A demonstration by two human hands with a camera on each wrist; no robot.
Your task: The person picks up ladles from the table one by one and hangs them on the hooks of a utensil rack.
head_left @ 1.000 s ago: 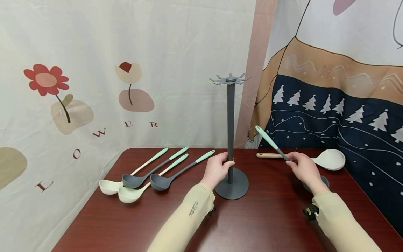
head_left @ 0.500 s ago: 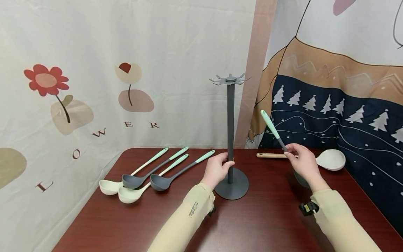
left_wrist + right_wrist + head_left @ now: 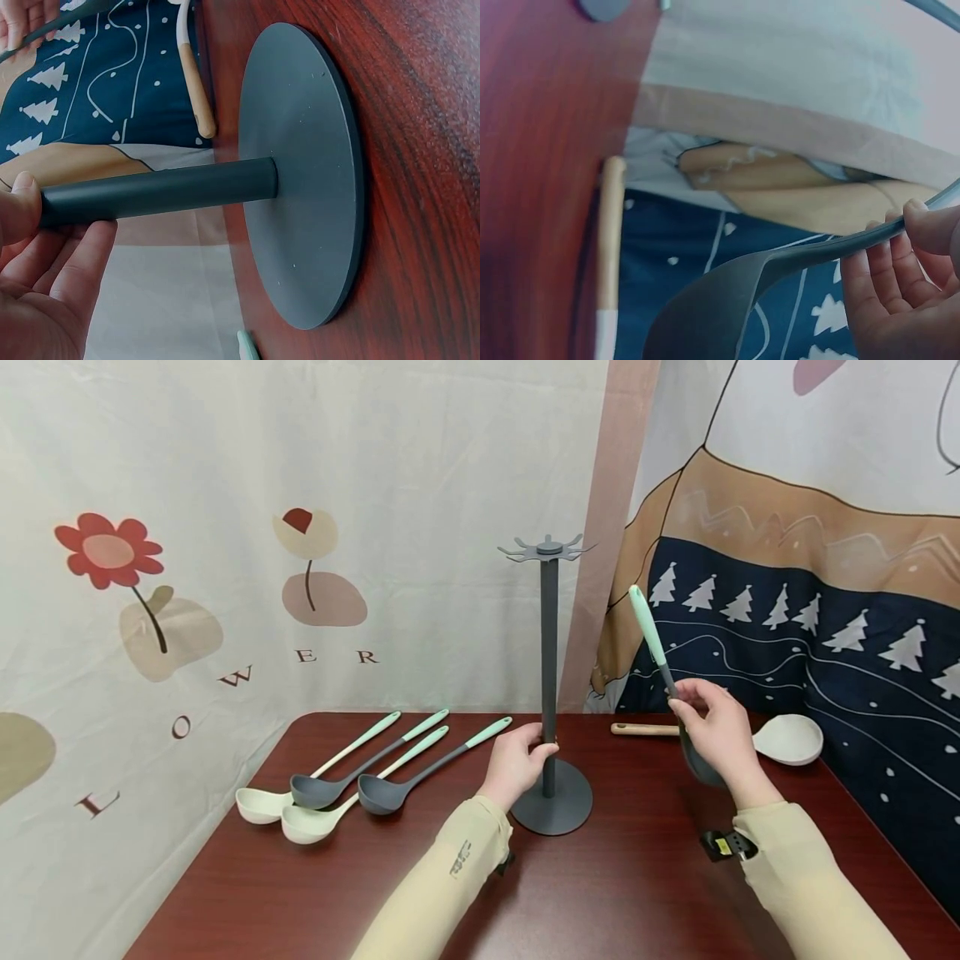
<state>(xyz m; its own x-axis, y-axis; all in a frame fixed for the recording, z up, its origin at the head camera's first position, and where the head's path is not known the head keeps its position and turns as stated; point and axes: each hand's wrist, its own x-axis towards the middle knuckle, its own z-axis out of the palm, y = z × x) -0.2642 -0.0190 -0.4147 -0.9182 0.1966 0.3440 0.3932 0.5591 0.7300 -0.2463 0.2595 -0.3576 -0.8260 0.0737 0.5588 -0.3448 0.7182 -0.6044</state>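
Observation:
My left hand [image 3: 517, 760] grips the lower pole of a dark grey utensil stand [image 3: 550, 643], thumb and fingers on either side of it. The stand is upright, with a ring of hooks at its top and a round base [image 3: 300, 247] on the table. My right hand [image 3: 716, 727] pinches a grey ladle [image 3: 663, 672] by its shaft, right of the stand. The ladle's mint handle points up; its bowl [image 3: 709, 311] hangs low over the table, partly behind the hand in the head view.
On the left of the dark red table [image 3: 600, 893] lie two cream ladles [image 3: 311, 825] and two grey ladles [image 3: 384, 795] with mint handles. Behind my right hand lies a white spoon [image 3: 789, 740] with a wooden handle. Printed curtains [image 3: 450, 485] hang along the table's back and right.
My right hand has raised the ladle and turned it more upright, its handle end rising and shifting slightly right. The left hand and the stand have stayed put.

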